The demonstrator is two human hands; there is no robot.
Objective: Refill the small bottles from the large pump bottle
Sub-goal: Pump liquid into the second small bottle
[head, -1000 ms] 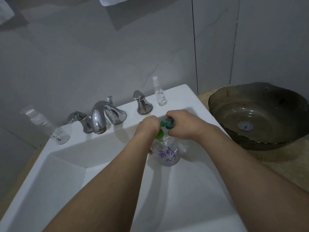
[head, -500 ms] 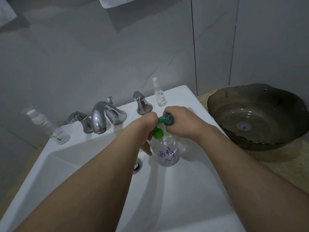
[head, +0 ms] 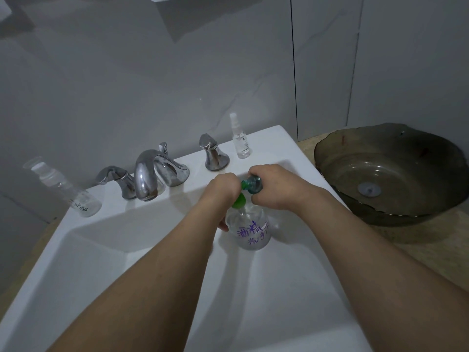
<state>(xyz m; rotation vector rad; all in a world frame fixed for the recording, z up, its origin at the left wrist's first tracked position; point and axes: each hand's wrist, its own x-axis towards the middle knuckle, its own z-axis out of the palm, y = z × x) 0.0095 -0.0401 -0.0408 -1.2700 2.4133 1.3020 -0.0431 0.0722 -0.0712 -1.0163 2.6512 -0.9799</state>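
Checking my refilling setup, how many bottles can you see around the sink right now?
4: a clear spray bottle on the sink's left back corner, a small spray bottle beside the right tap handle, the large pump bottle over the basin, and a small teal bottle in the right hand.

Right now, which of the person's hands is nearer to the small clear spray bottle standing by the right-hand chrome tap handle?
Right. The right hand is just below the small clear spray bottle, gripping a small teal bottle. The left hand sits further left, at the green pump.
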